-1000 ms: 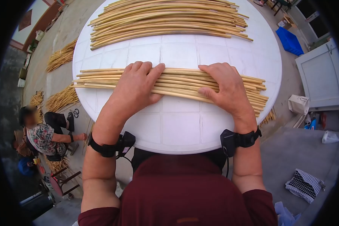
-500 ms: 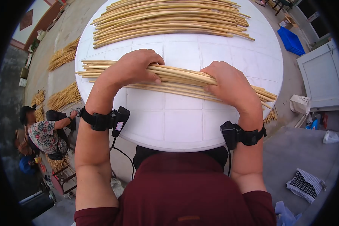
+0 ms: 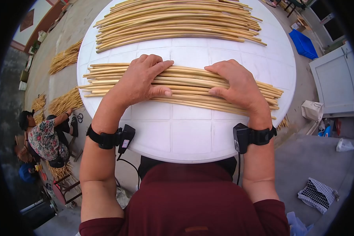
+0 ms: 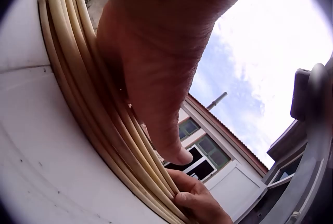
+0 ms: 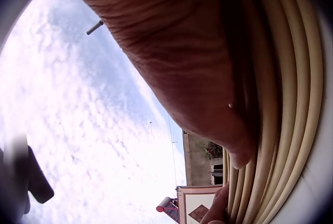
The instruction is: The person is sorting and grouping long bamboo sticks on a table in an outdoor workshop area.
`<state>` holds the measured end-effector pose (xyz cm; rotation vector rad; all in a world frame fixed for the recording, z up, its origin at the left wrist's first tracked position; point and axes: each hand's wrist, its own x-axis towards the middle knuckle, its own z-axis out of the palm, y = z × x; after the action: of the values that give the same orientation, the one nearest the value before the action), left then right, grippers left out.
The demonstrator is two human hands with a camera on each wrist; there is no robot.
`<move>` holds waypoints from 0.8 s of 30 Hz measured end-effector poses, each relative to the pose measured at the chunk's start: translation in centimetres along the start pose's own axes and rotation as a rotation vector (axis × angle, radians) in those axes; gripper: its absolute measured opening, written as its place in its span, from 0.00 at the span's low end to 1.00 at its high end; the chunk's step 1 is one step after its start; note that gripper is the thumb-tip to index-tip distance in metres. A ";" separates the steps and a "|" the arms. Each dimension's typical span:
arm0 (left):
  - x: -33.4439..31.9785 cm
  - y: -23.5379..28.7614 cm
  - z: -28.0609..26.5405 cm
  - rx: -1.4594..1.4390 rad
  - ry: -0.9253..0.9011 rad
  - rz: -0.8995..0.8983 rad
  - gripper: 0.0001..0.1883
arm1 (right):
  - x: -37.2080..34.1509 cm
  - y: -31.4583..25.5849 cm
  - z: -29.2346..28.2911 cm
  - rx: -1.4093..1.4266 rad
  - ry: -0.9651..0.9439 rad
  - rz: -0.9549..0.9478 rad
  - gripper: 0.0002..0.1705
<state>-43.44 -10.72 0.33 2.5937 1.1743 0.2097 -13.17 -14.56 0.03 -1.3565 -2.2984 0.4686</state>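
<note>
A loose row of thin, peeled wooden sticks [image 3: 192, 82] lies across the near half of the white round table [image 3: 188, 133]. My left hand [image 3: 139, 80] rests on top of the row, left of the middle, with its index finger straight and its thumb extended over the sticks. On the right part of the row lies my right hand [image 3: 238, 84], index finger and thumb pointing inward. The right thumb [image 5: 239, 156] touches the sticks in the right wrist view. Both hands' other fingers are partly hidden at the far side of the row.
A wider layer of similar sticks [image 3: 177, 23] covers the table's far side. Left of the table, straw-coloured bundles [image 3: 65, 100] lie on the ground beside a seated person [image 3: 49, 137]. A blue crate [image 3: 303, 44] and a white bag [image 3: 312, 110] are at the right.
Half a second ago the left hand gripped some sticks raised at the middle; now they lie down, spread wider. The left thumb and fingers have loosened. The seated person's arm has moved.
</note>
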 end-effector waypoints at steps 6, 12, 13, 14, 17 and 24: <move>-2.4 1.0 1.5 0.224 -0.005 0.032 0.70 | -0.4 -0.2 0.8 -0.183 -0.061 -0.077 0.47; -3.7 2.1 1.8 0.242 -0.001 -0.006 0.70 | -1.6 -2.0 1.2 -0.281 -0.165 0.005 0.57; -4.1 2.3 1.8 0.241 0.000 -0.011 0.70 | -1.9 -2.3 1.2 -0.289 -0.163 0.004 0.57; -4.4 2.6 1.8 0.240 0.002 -0.015 0.70 | -2.3 -2.6 1.3 -0.298 -0.161 0.003 0.57; -5.5 3.9 1.8 0.229 0.018 -0.039 0.68 | -3.5 -3.4 1.3 -0.314 -0.156 0.000 0.56; -7.8 6.6 3.1 0.291 0.111 -0.111 0.56 | -5.7 -4.6 2.1 -0.327 -0.067 -0.034 0.47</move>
<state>-43.10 -21.41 -0.66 2.7813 1.4830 0.1725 -15.20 -21.91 -0.59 -1.4644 -2.5315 0.1312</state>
